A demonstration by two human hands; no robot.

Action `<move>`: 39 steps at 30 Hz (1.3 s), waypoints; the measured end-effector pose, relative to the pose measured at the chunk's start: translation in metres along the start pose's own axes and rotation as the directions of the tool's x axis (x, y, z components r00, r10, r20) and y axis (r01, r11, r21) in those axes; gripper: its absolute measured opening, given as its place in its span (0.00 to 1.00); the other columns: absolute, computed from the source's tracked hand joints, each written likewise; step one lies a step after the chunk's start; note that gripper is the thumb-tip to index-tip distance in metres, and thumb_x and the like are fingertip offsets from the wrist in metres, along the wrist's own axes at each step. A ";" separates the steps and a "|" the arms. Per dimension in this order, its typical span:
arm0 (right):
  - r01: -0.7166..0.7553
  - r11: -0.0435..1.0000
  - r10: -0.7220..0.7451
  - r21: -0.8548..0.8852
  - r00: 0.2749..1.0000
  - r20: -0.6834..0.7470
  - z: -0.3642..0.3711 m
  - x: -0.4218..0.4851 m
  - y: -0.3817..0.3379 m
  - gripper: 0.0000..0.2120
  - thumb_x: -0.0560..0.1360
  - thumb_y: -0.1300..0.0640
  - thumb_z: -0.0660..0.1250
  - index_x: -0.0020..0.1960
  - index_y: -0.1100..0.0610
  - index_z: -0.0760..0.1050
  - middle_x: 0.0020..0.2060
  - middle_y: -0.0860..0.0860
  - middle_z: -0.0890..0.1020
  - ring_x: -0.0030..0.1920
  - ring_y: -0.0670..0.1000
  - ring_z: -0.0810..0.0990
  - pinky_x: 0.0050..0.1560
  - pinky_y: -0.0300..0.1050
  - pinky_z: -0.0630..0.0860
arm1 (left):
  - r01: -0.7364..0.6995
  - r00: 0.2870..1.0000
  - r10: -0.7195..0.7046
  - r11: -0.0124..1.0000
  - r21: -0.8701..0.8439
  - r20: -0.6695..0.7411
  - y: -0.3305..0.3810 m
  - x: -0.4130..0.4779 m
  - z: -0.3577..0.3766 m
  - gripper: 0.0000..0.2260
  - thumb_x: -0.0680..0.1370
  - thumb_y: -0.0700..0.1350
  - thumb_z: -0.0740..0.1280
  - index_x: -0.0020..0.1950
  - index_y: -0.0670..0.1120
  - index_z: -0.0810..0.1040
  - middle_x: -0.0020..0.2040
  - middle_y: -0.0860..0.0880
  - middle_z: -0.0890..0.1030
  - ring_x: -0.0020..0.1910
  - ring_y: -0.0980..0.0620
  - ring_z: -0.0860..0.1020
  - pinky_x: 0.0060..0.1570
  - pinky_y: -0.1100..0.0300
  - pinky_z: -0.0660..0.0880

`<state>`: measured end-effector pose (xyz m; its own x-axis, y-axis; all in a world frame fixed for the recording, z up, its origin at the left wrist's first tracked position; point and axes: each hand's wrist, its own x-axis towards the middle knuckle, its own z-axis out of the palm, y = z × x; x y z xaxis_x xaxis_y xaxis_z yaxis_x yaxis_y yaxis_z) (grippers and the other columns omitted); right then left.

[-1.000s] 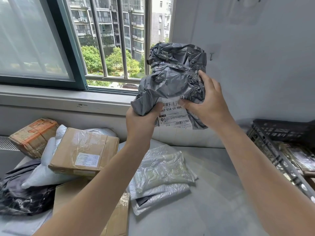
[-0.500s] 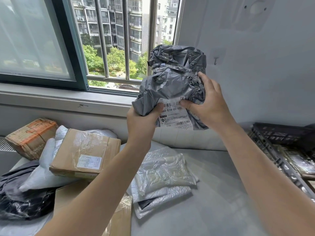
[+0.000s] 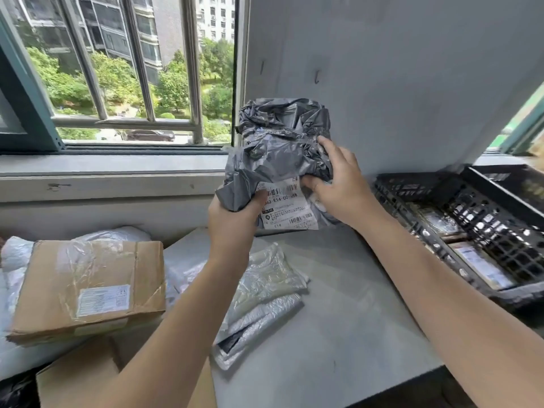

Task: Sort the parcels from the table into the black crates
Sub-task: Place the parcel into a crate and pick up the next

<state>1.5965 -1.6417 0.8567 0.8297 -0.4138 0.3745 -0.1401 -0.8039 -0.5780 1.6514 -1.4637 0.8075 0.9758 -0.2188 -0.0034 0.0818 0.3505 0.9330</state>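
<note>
I hold a crumpled grey plastic parcel (image 3: 279, 142) upright above the grey table (image 3: 338, 319), its white barcode label facing me. My left hand (image 3: 232, 222) grips its lower left corner from below. My right hand (image 3: 338, 184) grips its right side, thumb by the label. Black crates (image 3: 441, 187) stand to the right of the table, with a few flat parcels lying inside.
A taped cardboard box (image 3: 88, 284) lies at the left on white bags (image 3: 112, 235). Silver plastic mailers (image 3: 265, 290) lie under my left forearm, and another carton (image 3: 82, 378) sits at the near left. A barred window and sill run behind.
The view has swung right and down, bringing the crates further into view. The parcel sits lower, nearer the table and the crates, still gripped by both hands.
</note>
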 end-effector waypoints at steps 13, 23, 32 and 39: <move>-0.096 0.993 0.089 -0.072 0.992 -0.093 -0.139 -0.053 0.131 0.36 0.76 0.52 0.71 0.78 0.51 0.58 0.69 0.56 0.68 0.70 0.53 0.65 0.65 0.40 0.57 | 0.075 0.898 -0.163 0.972 0.223 0.409 -0.024 -0.061 0.143 0.15 0.78 0.41 0.70 0.61 0.36 0.75 0.47 0.38 0.84 0.38 0.45 0.82 0.45 0.47 0.82; -0.142 0.988 0.133 -0.067 0.984 -0.119 -0.308 -0.095 0.282 0.35 0.76 0.58 0.72 0.78 0.49 0.59 0.72 0.56 0.64 0.69 0.55 0.68 0.66 0.44 0.62 | 0.080 0.846 -0.262 0.923 0.377 0.464 -0.074 -0.142 0.358 0.26 0.73 0.62 0.71 0.64 0.48 0.72 0.50 0.45 0.86 0.45 0.43 0.86 0.46 0.46 0.82; -0.180 0.966 0.164 -0.186 0.982 -0.096 -0.385 -0.076 0.369 0.35 0.77 0.53 0.70 0.78 0.50 0.57 0.73 0.58 0.64 0.71 0.59 0.67 0.69 0.54 0.66 | -0.114 0.852 -0.186 0.847 0.519 0.489 -0.104 -0.149 0.483 0.28 0.73 0.67 0.65 0.61 0.46 0.74 0.56 0.42 0.82 0.54 0.40 0.81 0.57 0.39 0.78; -0.188 0.939 0.201 -0.286 0.980 0.014 -0.390 -0.028 0.429 0.36 0.76 0.50 0.71 0.78 0.49 0.57 0.73 0.56 0.64 0.70 0.58 0.68 0.68 0.55 0.69 | -0.160 0.867 -0.186 0.775 0.612 0.462 -0.158 -0.099 0.536 0.31 0.78 0.61 0.66 0.74 0.45 0.64 0.64 0.50 0.76 0.65 0.46 0.74 0.59 0.51 0.72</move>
<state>1.3022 -2.1415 0.8805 0.7922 -0.5607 0.2408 -0.4426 -0.7996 -0.4058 1.4330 -1.9853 0.8532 0.7370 -0.6759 -0.0099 -0.2170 -0.2504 0.9435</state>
